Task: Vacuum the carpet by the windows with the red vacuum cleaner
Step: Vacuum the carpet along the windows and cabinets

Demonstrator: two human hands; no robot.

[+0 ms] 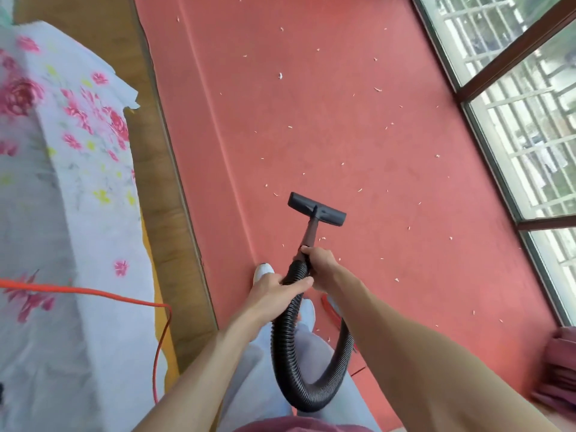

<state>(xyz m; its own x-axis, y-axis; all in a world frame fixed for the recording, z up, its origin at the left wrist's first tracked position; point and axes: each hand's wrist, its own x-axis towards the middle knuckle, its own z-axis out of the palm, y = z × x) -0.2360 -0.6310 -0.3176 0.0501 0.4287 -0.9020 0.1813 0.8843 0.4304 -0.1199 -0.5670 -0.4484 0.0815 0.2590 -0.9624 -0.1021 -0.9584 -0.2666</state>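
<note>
On the left is a bed (62, 157) with a flowery sheet, and an orange cord (87, 290) lies across it. The grip of the left hand (274, 291) is curled round the black vacuum hose (282, 338). The grip of the right hand (319, 260) is tight round the hose's top end. The vacuum head (316, 208) sits on the red carpet (311, 135), with the windows (523, 129) on the right.

bed (62, 182) left | carpet (311, 135) centre | windows (530, 135) right | nozzle (316, 208) on carpet, scraps (280, 75) around
</note>
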